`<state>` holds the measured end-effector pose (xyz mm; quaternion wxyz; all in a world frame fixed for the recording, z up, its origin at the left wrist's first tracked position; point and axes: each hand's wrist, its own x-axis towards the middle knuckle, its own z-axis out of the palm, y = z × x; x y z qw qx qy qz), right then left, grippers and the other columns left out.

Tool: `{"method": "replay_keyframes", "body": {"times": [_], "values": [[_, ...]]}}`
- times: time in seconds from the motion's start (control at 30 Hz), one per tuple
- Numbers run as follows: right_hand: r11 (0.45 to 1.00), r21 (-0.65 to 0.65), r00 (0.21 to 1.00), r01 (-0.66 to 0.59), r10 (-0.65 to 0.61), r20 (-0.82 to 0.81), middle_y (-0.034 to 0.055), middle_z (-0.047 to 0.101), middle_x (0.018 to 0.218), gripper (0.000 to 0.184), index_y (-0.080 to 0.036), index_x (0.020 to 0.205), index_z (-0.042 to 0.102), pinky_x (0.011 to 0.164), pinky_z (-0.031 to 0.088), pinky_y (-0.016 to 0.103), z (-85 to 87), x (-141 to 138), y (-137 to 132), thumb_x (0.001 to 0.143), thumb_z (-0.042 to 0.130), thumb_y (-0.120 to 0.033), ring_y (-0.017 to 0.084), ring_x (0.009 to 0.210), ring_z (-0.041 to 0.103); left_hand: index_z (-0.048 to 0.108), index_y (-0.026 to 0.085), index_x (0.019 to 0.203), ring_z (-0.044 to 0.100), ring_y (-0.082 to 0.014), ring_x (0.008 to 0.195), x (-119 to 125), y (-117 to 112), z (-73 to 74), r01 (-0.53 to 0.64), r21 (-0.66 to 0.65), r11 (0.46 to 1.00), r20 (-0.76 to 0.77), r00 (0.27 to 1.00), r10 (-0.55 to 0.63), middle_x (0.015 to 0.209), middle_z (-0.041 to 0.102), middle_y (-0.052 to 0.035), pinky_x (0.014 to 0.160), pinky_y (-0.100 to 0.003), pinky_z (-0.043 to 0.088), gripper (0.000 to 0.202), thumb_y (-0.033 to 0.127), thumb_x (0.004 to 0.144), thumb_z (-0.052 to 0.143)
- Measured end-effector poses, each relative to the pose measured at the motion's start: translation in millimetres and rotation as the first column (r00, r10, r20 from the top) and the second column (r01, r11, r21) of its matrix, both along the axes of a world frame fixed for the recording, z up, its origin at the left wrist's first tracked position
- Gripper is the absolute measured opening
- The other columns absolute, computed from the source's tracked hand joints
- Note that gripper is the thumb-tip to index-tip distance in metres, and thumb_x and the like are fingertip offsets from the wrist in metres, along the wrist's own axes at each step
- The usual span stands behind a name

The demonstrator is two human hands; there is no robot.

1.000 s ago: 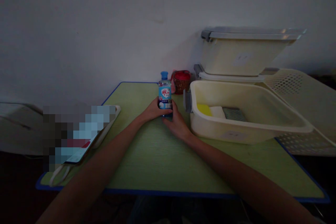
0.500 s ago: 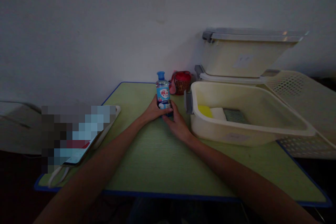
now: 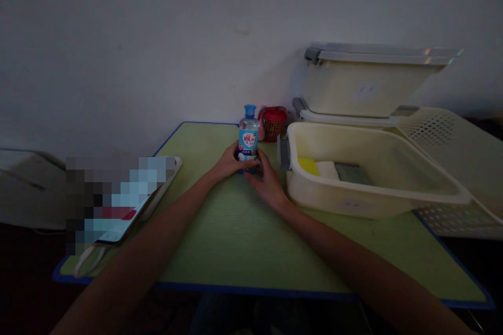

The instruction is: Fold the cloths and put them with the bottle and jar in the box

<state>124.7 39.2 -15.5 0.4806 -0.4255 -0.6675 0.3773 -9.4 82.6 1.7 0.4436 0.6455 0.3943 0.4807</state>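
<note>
A clear bottle (image 3: 248, 136) with a blue cap and a blue label stands upright near the middle of the green table (image 3: 243, 241). My left hand (image 3: 228, 164) is wrapped round its lower left side, the thumb across the front. My right hand (image 3: 267, 180) grips the lower right side, fingers behind and thumb near the base. The fingers behind the bottle are hidden. Just beyond it sits a small red and brown woven basket (image 3: 274, 126).
To the right is an open cream bin (image 3: 326, 199) holding a yellow item (image 3: 307, 166), a white one (image 3: 327, 170) and a grey-green one (image 3: 351, 172). A lidded bin (image 3: 353, 86) stands behind, beside a perforated basket (image 3: 463, 152). A pixelated flat object (image 3: 133, 204) lies left.
The bottle has shifted slightly right and turned upright from a slight tilt, its label turning a little. Both hands stay on it.
</note>
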Motion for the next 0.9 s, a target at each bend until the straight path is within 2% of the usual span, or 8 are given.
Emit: {"method": "replay_keyframes", "body": {"times": [0.17,0.3,0.4,0.5,0.57,0.7,0.9], "values": [[1.0,-0.014,1.0,-0.014,0.014,-0.001,0.0126,0.042,0.134,0.069,-0.018,0.136,0.027,0.096,0.04,0.041,3.0,0,-3,0.073,0.056,-0.02,0.022,0.111,0.051,0.05,0.014,0.094,0.057,-0.0172,0.079,-1,0,1.0,0.052,-0.061,0.997,0.05,0.998,-0.049,0.088,0.06,-0.0049,0.076,-0.032,0.045,0.056,0.036,0.049,0.076],[1.0,0.009,0.999,-0.008,0.008,0.043,0.011,0.038,0.137,0.072,-0.019,0.136,0.025,0.103,0.031,0.043,3.0,0,-3,0.071,0.057,-0.022,0.022,0.123,0.039,0.046,0.015,0.096,0.054,-0.0173,0.082,6,-3,-3.2,-0.085,-0.031,0.996,-0.007,0.996,0.085,0.09,0.056,-0.0039,0.077,-0.032,0.044,0.061,0.035,0.047,0.077],[1.0,0.021,0.998,0.01,-0.011,0.064,0.0127,0.034,0.139,0.075,-0.016,0.136,0.025,0.105,0.027,0.041,2.4,-1,-2,0.07,0.059,-0.024,0.022,0.128,0.033,0.044,0.015,0.098,0.052,-0.0183,0.087,10,-4,-6.0,-0.126,-0.028,0.992,-0.048,0.991,0.125,0.092,0.054,-0.0044,0.08,-0.032,0.043,0.056,0.037,0.055,0.072],[1.0,-0.004,0.998,0.012,-0.012,0.062,0.0134,0.037,0.137,0.072,-0.015,0.134,0.027,0.104,0.03,0.041,3.1,0,-1,0.07,0.059,-0.027,0.023,0.125,0.038,0.044,0.015,0.099,0.052,-0.018,0.092,11,-4,-7.5,-0.094,-0.055,0.994,-0.02,0.995,0.093,0.093,0.054,-0.0036,0.084,-0.031,0.042,0.04,0.038,0.069,0.06],[1.0,-0.016,0.999,-0.007,0.007,0.041,0.0132,0.041,0.134,0.07,-0.016,0.132,0.028,0.102,0.033,0.041,4.0,1,-1,0.071,0.059,-0.028,0.023,0.121,0.042,0.045,0.016,0.098,0.051,-0.0176,0.093,12,-4,-7.9,-0.069,-0.09,0.994,0.026,0.997,0.071,0.093,0.054,-0.0026,0.085,-0.03,0.041,0.035,0.037,0.073,0.056],[0.999,-0.036,0.999,-0.021,0.022,0.025,0.0133,0.042,0.133,0.069,-0.017,0.131,0.028,0.1,0.035,0.04,5.4,2,-1,0.07,0.06,-0.026,0.023,0.118,0.045,0.045,0.017,0.096,0.051,-0.0174,0.094,12,-5,-7.4,-0.033,-0.13,0.991,0.135,0.99,0.051,0.091,0.053,-0.0011,0.085,-0.029,0.041,0.035,0.035,0.069,0.058],[0.998,-0.066,0.999,-0.012,0.015,0.041,0.0121,0.039,0.134,0.072,-0.018,0.133,0.026,0.102,0.032,0.04,6.3,1,-3,0.069,0.059,-0.025,0.023,0.121,0.042,0.043,0.018,0.09,0.054,-0.0176,0.088,11,-5,-6.1,0.021,-0.155,0.988,0.251,0.968,0.019,0.085,0.053,-0.0001,0.081,-0.031,0.044,0.034,0.034,0.065,0.06]]}}
